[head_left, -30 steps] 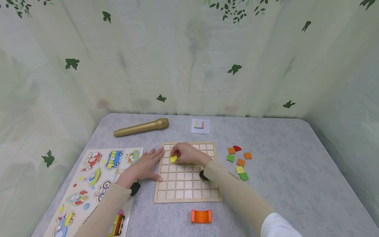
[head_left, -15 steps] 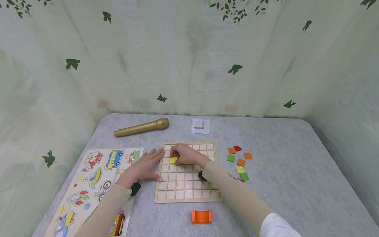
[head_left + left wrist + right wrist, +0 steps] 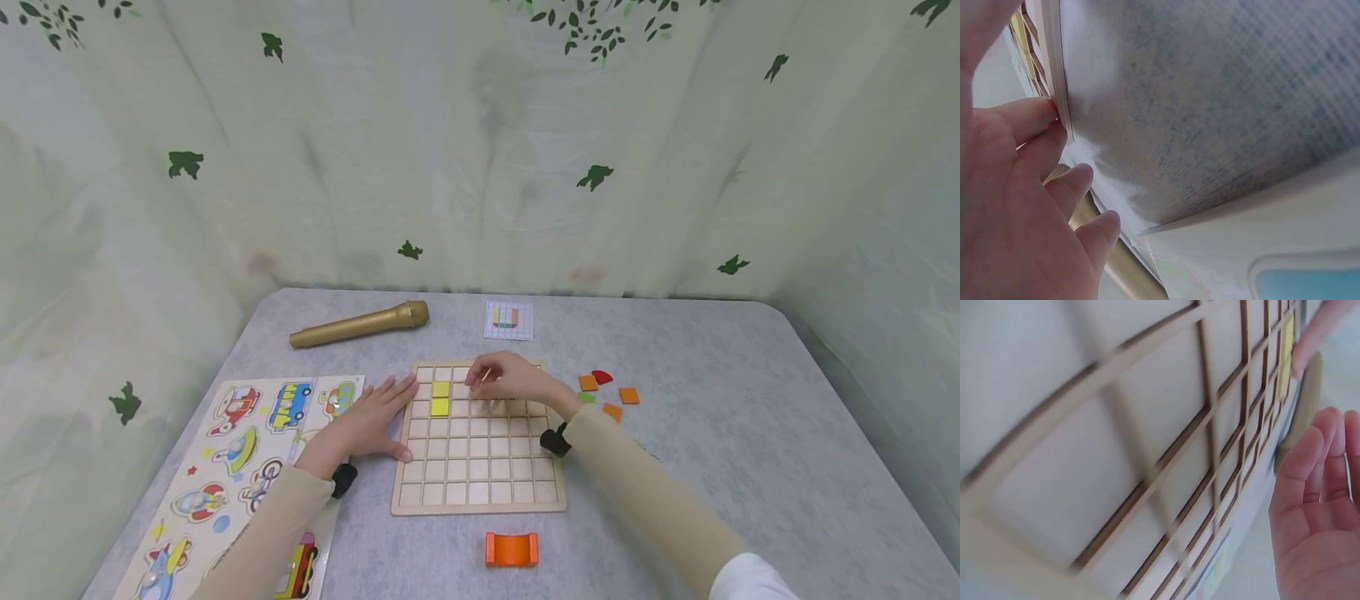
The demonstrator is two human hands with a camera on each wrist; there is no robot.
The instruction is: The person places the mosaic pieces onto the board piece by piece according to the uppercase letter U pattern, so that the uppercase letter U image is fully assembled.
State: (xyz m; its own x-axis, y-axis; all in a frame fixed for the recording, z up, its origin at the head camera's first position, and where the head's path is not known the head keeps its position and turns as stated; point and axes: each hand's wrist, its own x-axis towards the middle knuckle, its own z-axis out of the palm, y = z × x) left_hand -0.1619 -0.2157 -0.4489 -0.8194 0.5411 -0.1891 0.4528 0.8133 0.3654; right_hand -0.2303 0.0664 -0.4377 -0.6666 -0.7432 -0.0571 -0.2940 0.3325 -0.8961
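Note:
A wooden grid board (image 3: pixel 456 471) lies mid-table. Two yellow square tiles (image 3: pixel 440 398) sit in neighbouring cells of one column near its upper left. My left hand (image 3: pixel 367 422) lies with straight fingers along the board's left edge; in the left wrist view, its fingertips (image 3: pixel 1044 115) touch the frame. Over the upper middle of the board is my right hand (image 3: pixel 517 379), right of the tiles and holding nothing. The right wrist view shows that hand (image 3: pixel 1316 519) with loosely bent fingers, the yellow tiles (image 3: pixel 1285 356) beyond.
Orange tiles (image 3: pixel 628 396), a red quarter-round piece (image 3: pixel 602 377) and a partly hidden green tile (image 3: pixel 586 398) lie right of the board. Behind stand a pattern card (image 3: pixel 508 320) and gold microphone (image 3: pixel 360 323). A vehicle puzzle (image 3: pixel 247 387) lies left, an orange curved block (image 3: pixel 512 550) in front.
My right hand has let go of the lower yellow tile and moved right, uncovering both yellow tiles. Its forearm now hides some loose tiles. The left hand has stayed put.

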